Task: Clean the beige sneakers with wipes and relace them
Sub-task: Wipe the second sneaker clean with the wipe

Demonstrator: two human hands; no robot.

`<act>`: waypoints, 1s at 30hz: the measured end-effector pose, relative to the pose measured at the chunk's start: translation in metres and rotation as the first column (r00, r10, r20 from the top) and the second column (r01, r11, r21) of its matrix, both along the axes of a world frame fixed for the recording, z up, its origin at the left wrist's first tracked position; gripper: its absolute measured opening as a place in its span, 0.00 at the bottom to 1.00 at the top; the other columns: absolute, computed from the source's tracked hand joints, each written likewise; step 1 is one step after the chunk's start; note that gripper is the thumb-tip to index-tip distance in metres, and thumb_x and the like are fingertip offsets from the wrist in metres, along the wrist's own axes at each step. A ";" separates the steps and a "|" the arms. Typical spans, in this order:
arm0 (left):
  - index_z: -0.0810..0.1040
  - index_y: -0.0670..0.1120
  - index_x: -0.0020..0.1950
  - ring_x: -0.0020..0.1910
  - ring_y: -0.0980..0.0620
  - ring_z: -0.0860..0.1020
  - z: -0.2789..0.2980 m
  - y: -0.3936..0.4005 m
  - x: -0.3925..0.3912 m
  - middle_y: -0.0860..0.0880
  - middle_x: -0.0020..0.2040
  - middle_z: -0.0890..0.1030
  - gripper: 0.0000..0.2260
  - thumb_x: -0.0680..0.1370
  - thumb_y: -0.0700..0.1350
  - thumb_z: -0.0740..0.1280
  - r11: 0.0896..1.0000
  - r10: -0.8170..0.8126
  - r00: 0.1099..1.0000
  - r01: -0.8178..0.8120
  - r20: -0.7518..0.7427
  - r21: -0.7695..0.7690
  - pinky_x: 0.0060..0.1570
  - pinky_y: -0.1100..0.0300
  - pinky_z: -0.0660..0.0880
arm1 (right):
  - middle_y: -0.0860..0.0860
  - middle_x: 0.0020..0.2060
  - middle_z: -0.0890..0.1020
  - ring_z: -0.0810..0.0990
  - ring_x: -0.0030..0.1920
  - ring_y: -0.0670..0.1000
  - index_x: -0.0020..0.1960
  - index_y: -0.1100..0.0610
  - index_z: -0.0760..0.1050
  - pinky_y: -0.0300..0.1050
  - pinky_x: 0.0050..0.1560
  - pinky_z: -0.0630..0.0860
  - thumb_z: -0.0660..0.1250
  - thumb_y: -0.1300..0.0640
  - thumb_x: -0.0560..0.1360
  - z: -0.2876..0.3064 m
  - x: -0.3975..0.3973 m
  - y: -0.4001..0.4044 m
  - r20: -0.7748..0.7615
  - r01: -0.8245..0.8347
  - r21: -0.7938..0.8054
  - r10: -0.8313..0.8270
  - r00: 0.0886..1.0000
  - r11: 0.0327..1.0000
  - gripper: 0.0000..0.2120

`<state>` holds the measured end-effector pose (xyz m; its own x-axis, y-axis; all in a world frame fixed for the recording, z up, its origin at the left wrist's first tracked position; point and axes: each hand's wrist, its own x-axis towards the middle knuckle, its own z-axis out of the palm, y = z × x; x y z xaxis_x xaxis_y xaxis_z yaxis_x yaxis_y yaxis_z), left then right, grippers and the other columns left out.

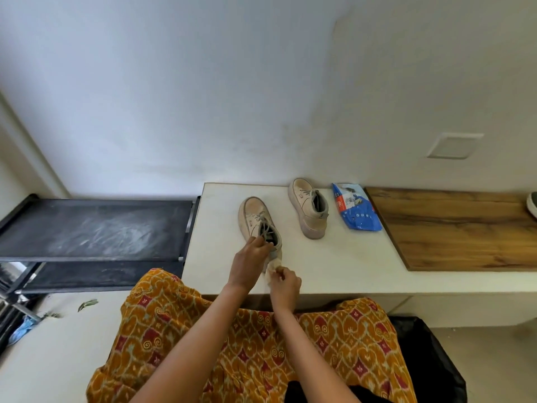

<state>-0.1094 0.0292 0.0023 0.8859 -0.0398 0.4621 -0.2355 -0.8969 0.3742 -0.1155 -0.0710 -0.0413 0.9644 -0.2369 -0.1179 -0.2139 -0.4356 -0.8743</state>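
Two beige sneakers stand on a white counter [334,257]. The nearer sneaker [255,216] points away from me, its grey laces loosely in place. My left hand [250,261] grips its heel and collar. My right hand [286,282] pinches a crumpled, dirtied wipe [273,267] against the heel's side. The second sneaker [308,206] rests farther back to the right, untouched. A blue wipes packet [357,210] lies beside it.
A wooden board [453,228] covers the counter's right part, with a dark shoe edge [533,203] at the far right. A black dusty rack [96,228] stands left of the counter. A black bag [430,359] sits at my lower right.
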 end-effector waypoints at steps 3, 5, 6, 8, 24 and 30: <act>0.78 0.43 0.59 0.55 0.52 0.75 -0.009 -0.009 -0.011 0.48 0.54 0.78 0.12 0.75 0.41 0.69 0.948 0.125 0.991 -0.136 -0.056 -0.286 0.46 0.59 0.77 | 0.51 0.45 0.79 0.76 0.50 0.52 0.51 0.58 0.80 0.46 0.50 0.76 0.66 0.56 0.76 0.001 -0.001 -0.002 0.052 0.011 0.047 -0.013 0.999 0.999 0.07; 0.75 0.44 0.59 0.53 0.54 0.74 -0.012 -0.020 -0.026 0.50 0.54 0.75 0.13 0.76 0.44 0.68 0.716 0.269 0.943 -0.333 -0.198 -0.614 0.48 0.67 0.71 | 0.49 0.44 0.81 0.78 0.48 0.51 0.49 0.55 0.80 0.45 0.47 0.77 0.67 0.56 0.75 0.004 -0.003 -0.003 0.088 -0.032 0.052 0.028 0.996 0.998 0.05; 0.74 0.44 0.58 0.51 0.54 0.75 -0.015 -0.024 -0.032 0.51 0.51 0.75 0.12 0.76 0.44 0.68 0.600 0.259 0.923 -0.385 -0.285 -0.701 0.45 0.70 0.70 | 0.48 0.43 0.81 0.78 0.47 0.50 0.48 0.53 0.80 0.45 0.46 0.78 0.67 0.55 0.75 0.004 -0.005 -0.002 0.106 -0.081 0.030 0.077 0.991 0.996 0.04; 0.75 0.45 0.55 0.47 0.53 0.79 -0.021 -0.026 -0.037 0.51 0.47 0.79 0.10 0.76 0.45 0.68 0.535 0.122 0.907 -0.401 -0.402 -0.743 0.39 0.71 0.73 | 0.44 0.40 0.82 0.79 0.45 0.47 0.46 0.49 0.81 0.44 0.44 0.78 0.68 0.56 0.75 0.004 -0.010 -0.003 0.124 -0.183 -0.001 0.182 0.975 0.983 0.04; 0.81 0.40 0.55 0.50 0.45 0.80 -0.008 0.021 0.037 0.42 0.50 0.83 0.10 0.75 0.41 0.69 0.290 0.416 0.733 -0.668 -0.538 -0.686 0.51 0.54 0.76 | 0.52 0.62 0.78 0.75 0.63 0.51 0.70 0.52 0.69 0.40 0.59 0.71 0.66 0.53 0.76 0.035 0.047 -0.039 0.041 -0.444 -0.021 0.444 0.895 0.896 0.23; 0.82 0.40 0.55 0.49 0.48 0.80 -0.024 0.012 0.039 0.42 0.51 0.83 0.10 0.75 0.34 0.67 0.318 0.331 0.732 -0.681 -0.596 -0.660 0.55 0.57 0.76 | 0.51 0.58 0.80 0.77 0.60 0.49 0.68 0.50 0.70 0.40 0.55 0.74 0.67 0.52 0.76 0.026 0.046 -0.038 0.091 -0.408 -0.005 0.407 0.909 0.913 0.22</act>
